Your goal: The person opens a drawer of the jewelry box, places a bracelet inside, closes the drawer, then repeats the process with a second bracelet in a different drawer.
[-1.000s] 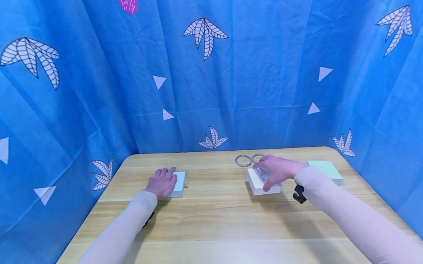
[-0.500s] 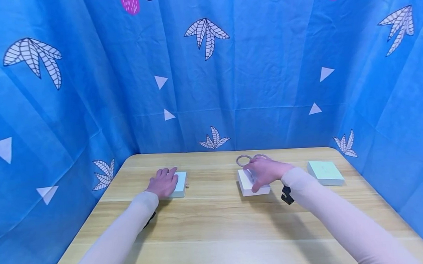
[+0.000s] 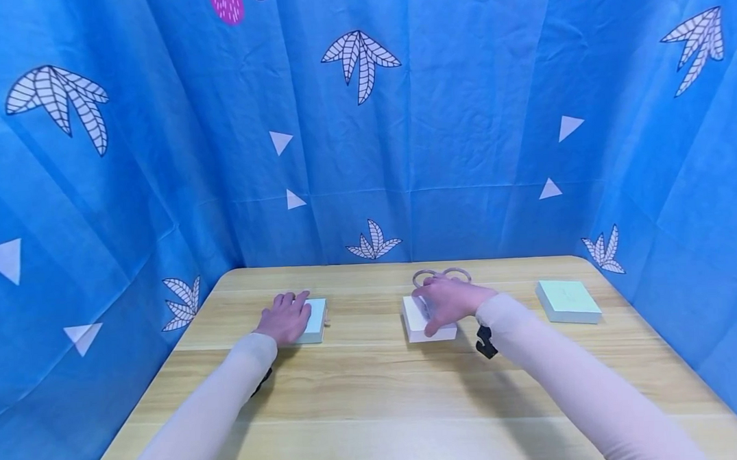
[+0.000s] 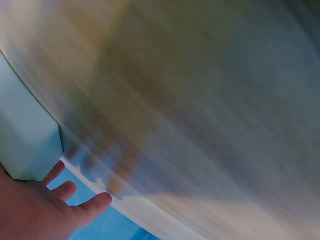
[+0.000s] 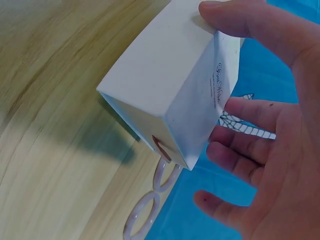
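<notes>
My right hand [image 3: 450, 302] holds a small white box [image 3: 414, 318], thumb on its near side and fingers toward the far side. In the right wrist view, dark script marks the box top and a brown ribbon tab [image 5: 161, 148] sticks out of one end. The box's shadow lies apart from it on the wood. My left hand [image 3: 282, 321] rests on a pale blue box [image 3: 314, 321] at the left, its fingers extended over the top. In the left wrist view a corner of that box [image 4: 30, 125] shows beside several outstretched fingers; the thumb is hidden.
Two pinkish rings [image 3: 457, 271] lie side by side behind the white box. A pale green box [image 3: 569, 301] sits at the right of the wooden table [image 3: 363, 395]. Blue patterned curtains [image 3: 464, 150] enclose the back and both sides.
My right hand has carried the white box leftward, away from the green box, which now shows whole. The left hand and the pale blue box have stayed in place.
</notes>
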Motion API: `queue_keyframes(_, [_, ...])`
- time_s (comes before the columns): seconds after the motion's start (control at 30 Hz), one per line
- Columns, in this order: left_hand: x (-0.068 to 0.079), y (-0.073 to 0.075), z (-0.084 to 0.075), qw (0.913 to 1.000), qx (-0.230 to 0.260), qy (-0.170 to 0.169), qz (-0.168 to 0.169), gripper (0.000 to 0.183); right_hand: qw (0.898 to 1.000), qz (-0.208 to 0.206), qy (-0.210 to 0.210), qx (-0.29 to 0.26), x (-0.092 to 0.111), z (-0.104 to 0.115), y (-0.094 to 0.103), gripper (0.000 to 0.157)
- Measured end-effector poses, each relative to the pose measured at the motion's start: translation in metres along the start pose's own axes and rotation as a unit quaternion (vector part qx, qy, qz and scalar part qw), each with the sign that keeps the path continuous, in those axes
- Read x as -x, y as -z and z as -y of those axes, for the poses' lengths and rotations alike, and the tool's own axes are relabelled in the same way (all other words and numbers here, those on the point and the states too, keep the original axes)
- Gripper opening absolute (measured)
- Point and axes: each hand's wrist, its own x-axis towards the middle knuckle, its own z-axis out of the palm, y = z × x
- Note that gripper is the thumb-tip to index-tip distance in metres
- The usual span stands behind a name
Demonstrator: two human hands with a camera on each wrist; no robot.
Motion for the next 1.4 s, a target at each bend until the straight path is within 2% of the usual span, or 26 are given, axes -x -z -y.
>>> queue_keyframes(0.33, [0.002, 0.003, -0.002, 1.0, 0.005, 0.002, 0.006, 0.063, 1.0, -0.015, 0.023, 0.01, -0.011, 0.012, -0.001, 0.084])
queue_keyframes(0.6, [0.002, 0.003, -0.001, 1.0, 0.003, 0.0, 0.005, 0.063, 0.999, -0.025, 0.02, 0.017, -0.018, 0.02, -0.004, 0.086])
queue_keyframes(0.83, [-0.001, -0.002, 0.002, 1.0, -0.001, -0.002, -0.002, 0.064, 1.0, -0.008, 0.019, -0.017, -0.025, 0.028, -0.007, 0.089])
queue_keyframes(1.4, [0.0, -0.001, -0.001, 1.0, 0.007, 0.0, -0.003, 0.063, 0.999, -0.001, 0.029, -0.024, -0.036, 0.048, -0.012, 0.088])
